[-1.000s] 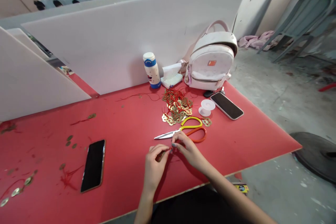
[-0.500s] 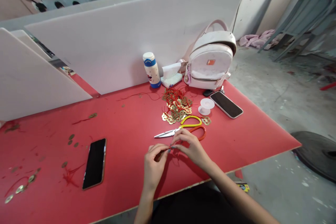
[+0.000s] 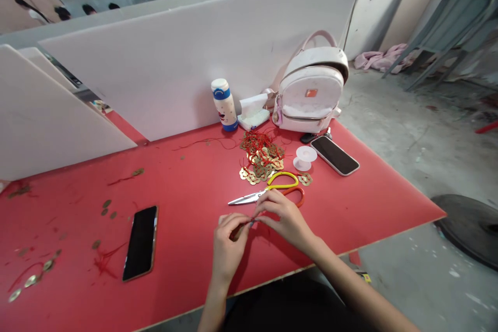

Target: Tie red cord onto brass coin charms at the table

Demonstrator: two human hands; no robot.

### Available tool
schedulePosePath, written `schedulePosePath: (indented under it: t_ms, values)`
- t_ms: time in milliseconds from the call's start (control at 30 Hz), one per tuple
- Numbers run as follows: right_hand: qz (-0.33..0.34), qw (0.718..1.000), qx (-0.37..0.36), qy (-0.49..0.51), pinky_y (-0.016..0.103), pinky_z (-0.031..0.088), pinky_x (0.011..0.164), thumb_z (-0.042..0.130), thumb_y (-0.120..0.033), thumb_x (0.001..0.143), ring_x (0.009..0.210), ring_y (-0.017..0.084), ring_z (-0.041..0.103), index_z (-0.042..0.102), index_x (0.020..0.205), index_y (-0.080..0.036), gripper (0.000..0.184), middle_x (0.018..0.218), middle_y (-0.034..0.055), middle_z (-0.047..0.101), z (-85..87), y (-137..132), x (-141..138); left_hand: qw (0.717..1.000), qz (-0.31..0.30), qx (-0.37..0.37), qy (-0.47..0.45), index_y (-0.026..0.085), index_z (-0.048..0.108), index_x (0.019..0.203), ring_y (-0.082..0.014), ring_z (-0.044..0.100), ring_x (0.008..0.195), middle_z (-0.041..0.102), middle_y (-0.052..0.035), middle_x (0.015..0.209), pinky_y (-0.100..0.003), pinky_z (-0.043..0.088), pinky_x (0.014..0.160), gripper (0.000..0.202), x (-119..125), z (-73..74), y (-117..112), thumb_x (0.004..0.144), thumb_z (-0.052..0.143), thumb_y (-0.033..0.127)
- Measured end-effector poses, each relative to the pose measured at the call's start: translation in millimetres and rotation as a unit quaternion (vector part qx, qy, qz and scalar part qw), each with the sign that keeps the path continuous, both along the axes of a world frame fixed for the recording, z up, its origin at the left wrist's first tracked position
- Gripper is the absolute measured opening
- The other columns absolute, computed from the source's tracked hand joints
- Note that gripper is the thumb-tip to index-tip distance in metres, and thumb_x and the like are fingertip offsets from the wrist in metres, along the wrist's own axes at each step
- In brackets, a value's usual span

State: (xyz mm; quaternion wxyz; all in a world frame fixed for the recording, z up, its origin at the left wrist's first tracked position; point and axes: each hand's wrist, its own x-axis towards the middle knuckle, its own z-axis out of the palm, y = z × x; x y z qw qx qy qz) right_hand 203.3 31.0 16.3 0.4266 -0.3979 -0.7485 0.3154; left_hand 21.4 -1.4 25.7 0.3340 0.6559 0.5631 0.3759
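Slight shift of thin red thread [image 3: 253, 219] between curled hands [image 3: 229, 241] [image 3: 286, 218]

"What was recorded along the partition [image 3: 167, 72]?"
"A bottle [image 3: 225, 109] was found upright, a tissue pack [image 3: 253, 118] set between it and a pale backpack [image 3: 307, 93]."
"What else was noted?"
"A pale-rimmed phone [image 3: 335, 155] was observed near the backpack; pink cloth [image 3: 377, 60] was seen on the floor [image 3: 389, 129] beside a chair [image 3: 457, 26]."

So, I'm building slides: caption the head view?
Left hand and right hand pinch red thread near scissors and piled coins.
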Motion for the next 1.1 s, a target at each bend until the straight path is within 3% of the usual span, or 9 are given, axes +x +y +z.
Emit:
schedulePosePath:
  t_ms: [267,467,1100]
  values:
    - [0.008,0.987,-0.119,0.106,0.029,0.048,0.073,0.059,-0.016,0.091,0.084,0.017,0.057,0.061,0.084,-0.02,0.008,0.093,0.004,0.056,-4.0,-4,-9,0.995,-0.017,-0.062,-0.071,0.018,0.065,0.085,-0.0177,0.06,0.077,0.067,-0.0036,0.083,-0.026,0.046,0.07,0.014,2,-4.0,1,0.09,0.056,0.027]
    - [0.017,0.976,-0.145,0.163,0.03,0.047,0.075,0.058,-0.023,0.092,0.083,0.018,0.055,0.06,0.083,-0.02,0.01,0.089,0.0032,0.055,-8.6,-4,-12,0.991,-0.025,-0.066,-0.11,0.017,0.064,0.082,-0.0172,0.06,0.075,0.066,-0.0036,0.08,-0.024,0.046,0.069,0.018,5,1.4,1,0.091,0.055,0.029]
    - [0.007,0.982,-0.127,0.14,0.03,0.047,0.076,0.06,-0.013,0.089,0.083,0.017,0.056,0.063,0.082,-0.02,0.01,0.089,0.0025,0.056,-7.9,-9,-15,0.995,0.019,-0.022,-0.092,0.017,0.064,0.078,-0.0156,0.06,0.069,0.065,-0.0027,0.075,-0.022,0.048,0.063,0.014,7,0.1,1,0.087,0.056,0.024]
